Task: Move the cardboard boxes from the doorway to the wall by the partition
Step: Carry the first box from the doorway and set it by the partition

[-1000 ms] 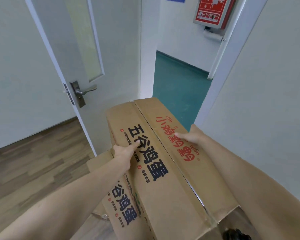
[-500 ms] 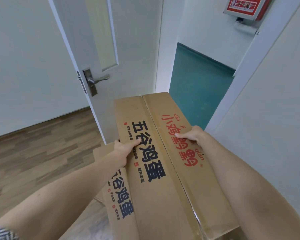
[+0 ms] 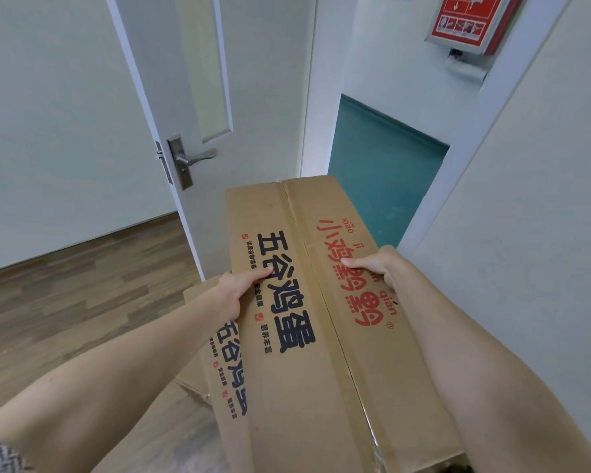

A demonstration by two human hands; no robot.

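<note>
L hand (image 3: pixel 234 291) grasps left edge of cardboard box (image 3: pixel 307 336): thumb flat on top face, other fingers hidden round the side. R hand (image 3: pixel 377 266) grasps right edge likewise, fingers out of sight. Box: long, brown corrugated, matte, taped centre seam, black print left flap, red print right; near end cut off by frame. It sits between both hands, by the open white door (image 3: pixel 219 97). Second box (image 3: pixel 198 339) beneath, mostly covered. Wood-grain floor (image 3: pixel 65 302) left.
</note>
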